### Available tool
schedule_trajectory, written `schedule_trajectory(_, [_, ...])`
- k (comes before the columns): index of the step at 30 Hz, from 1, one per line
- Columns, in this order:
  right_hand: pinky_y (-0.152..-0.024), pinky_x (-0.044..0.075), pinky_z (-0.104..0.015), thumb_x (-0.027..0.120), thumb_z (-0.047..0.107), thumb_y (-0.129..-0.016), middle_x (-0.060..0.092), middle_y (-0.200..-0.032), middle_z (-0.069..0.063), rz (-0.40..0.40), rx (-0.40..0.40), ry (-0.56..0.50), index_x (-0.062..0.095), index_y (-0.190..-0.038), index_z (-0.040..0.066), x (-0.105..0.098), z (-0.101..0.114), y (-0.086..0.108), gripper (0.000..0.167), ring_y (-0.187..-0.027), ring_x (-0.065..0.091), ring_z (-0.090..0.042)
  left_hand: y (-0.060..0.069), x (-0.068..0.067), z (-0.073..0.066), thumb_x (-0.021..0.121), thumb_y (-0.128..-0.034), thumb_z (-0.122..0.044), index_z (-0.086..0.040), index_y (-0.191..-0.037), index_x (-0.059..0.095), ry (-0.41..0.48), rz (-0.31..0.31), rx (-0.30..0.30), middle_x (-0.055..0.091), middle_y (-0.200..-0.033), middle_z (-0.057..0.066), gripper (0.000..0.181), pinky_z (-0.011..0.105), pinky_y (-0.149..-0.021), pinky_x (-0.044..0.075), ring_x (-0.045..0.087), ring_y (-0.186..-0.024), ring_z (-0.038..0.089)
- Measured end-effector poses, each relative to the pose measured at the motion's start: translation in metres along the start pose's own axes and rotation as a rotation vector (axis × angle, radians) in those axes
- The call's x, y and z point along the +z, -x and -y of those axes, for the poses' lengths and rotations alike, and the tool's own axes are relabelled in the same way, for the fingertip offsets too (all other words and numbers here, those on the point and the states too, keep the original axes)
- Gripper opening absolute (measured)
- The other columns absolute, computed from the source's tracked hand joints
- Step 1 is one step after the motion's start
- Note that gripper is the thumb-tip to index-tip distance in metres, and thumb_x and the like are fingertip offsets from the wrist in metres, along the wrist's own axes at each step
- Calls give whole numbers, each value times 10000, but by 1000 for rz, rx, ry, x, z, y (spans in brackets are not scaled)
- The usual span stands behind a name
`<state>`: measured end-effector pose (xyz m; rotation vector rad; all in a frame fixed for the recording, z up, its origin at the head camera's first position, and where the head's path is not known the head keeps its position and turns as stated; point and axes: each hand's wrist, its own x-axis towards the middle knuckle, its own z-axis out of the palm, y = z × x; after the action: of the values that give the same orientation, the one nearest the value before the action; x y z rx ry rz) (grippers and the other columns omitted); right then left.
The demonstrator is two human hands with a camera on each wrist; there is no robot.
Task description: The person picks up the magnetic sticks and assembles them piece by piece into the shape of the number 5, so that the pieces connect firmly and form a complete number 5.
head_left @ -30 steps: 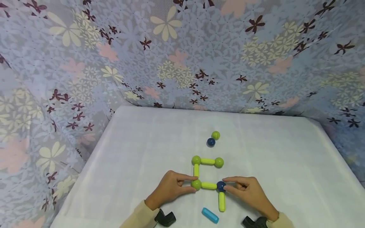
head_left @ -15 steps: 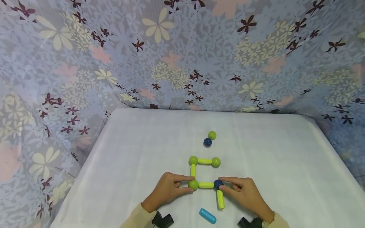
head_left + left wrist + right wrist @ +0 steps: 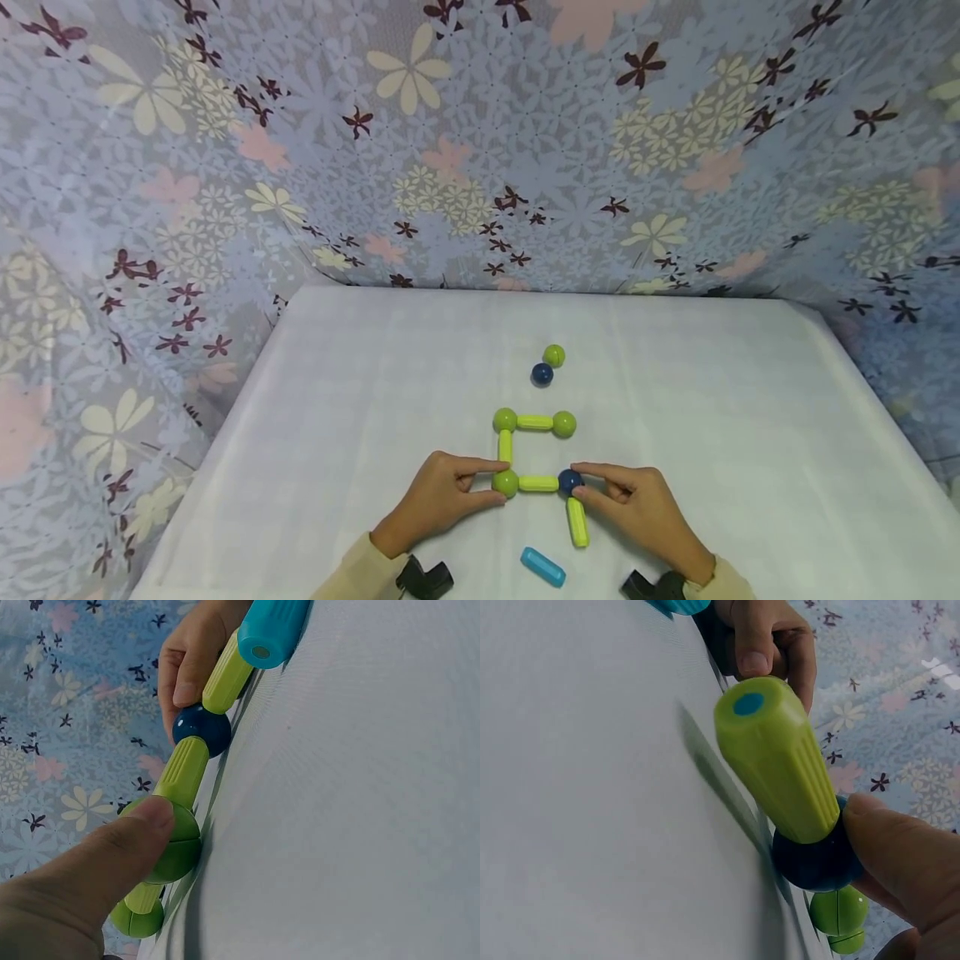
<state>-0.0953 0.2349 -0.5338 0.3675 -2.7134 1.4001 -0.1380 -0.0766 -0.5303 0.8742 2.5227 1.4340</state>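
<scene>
My left hand (image 3: 442, 497) pinches a green ball (image 3: 506, 484) between thumb and finger. Opposite it, my right hand (image 3: 637, 502) pinches a dark blue ball (image 3: 570, 482). A yellow-green rod (image 3: 538, 483) joins these two balls. Another yellow-green rod (image 3: 577, 523) sticks out from the blue ball toward me, angled slightly right; its blue-centred end shows in the right wrist view. From the held green ball a side rod (image 3: 505, 448) runs away to a corner green ball (image 3: 506, 419), then a far rod (image 3: 535, 422) leads to an end green ball (image 3: 564, 423).
A light blue rod (image 3: 543, 567) lies loose near me, between the hands. Farther back, a loose green ball (image 3: 554, 355) and a loose dark blue ball (image 3: 542, 374) sit close together. White cloth (image 3: 360, 375) covers the table, and a flowered curtain (image 3: 480, 150) hangs behind it.
The rod nearest me has swung from straight to slightly angled, its free end shifting right relative to the blue ball. Both hands keep their pinch. The whole head view has shifted a little.
</scene>
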Motion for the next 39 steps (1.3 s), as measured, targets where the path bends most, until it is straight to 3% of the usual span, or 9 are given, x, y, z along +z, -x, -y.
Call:
schedule_trajectory(6, [-459, 267, -182, 803, 404, -876, 299, -528, 201, -5, -7, 11, 782, -1130, 329, 0, -3, 2, 266, -480, 246, 37, -3, -1, 0, 852, -829, -395, -231, -1205, 778, 50, 20, 3, 289, -516, -176, 417, 182, -442, 249, 216, -473, -34])
schedule_trajectory(9, [-460, 271, -176, 798, 396, -884, 297, -529, 206, 3, -30, 8, 784, -1145, 305, -1, -4, 1, 277, -481, 245, 44, -12, -8, -3, 855, -830, -385, -220, -1164, 795, 81, 18, 20, 287, -523, -160, 378, 193, -448, 260, 223, -482, -9])
schedule_trajectory(12, [-458, 271, -176, 804, 368, -885, 292, -532, 209, -7, -57, 7, 787, -1152, 284, -3, -4, 1, 281, -482, 238, 47, -35, -17, -8, 847, -846, -358, -208, -1102, 817, 56, 13, 63, 291, -534, -146, 298, 203, -468, 267, 243, -502, 12])
schedule_trajectory(16, [-460, 269, -172, 807, 356, -884, 294, -532, 214, -12, -70, 12, 786, -1156, 286, -5, -3, 0, 282, -481, 236, 49, -79, -30, -11, 828, -874, -334, -172, -1091, 822, 1, 15, 103, 281, -529, -113, 271, 223, -472, 250, 233, -506, 48])
schedule_trajectory(21, [-469, 274, -165, 782, 408, -896, 311, -523, 208, 14, -46, -7, 786, -1165, 272, -4, -1, -1, 302, -473, 252, 43, -127, -35, 1, 846, -852, -357, -203, -1125, 814, 20, 18, 5, 268, -526, -69, 315, 246, -494, 247, 211, -509, 100])
schedule_trajectory(25, [-471, 270, -164, 777, 428, -894, 313, -523, 201, 23, -23, -31, 790, -1164, 254, -4, 1, 1, 322, -473, 255, 36, -151, -28, 12, 863, -838, -352, -267, -1161, 798, 35, 33, -73, 285, -537, -52, 341, 257, -518, 255, 232, -523, 121])
schedule_trajectory(31, [-470, 262, -164, 779, 435, -887, 306, -517, 202, 21, -11, -30, 789, -1158, 273, -3, 2, 1, 316, -469, 247, 34, -164, -15, 18, 872, -833, -347, -237, -1225, 772, 7, 77, -69, 308, -548, -54, 419, 254, -522, 279, 271, -517, 110])
schedule_trajectory(39, [-475, 266, -165, 781, 443, -884, 310, -518, 202, 29, 5, -25, 790, -1161, 261, -2, 2, 1, 331, -473, 251, 33, -168, -7, 27, 869, -834, -352, -199, -1254, 757, -152, 54, -44, 353, -532, -71, 460, 240, -527, 288, 294, -511, 75])
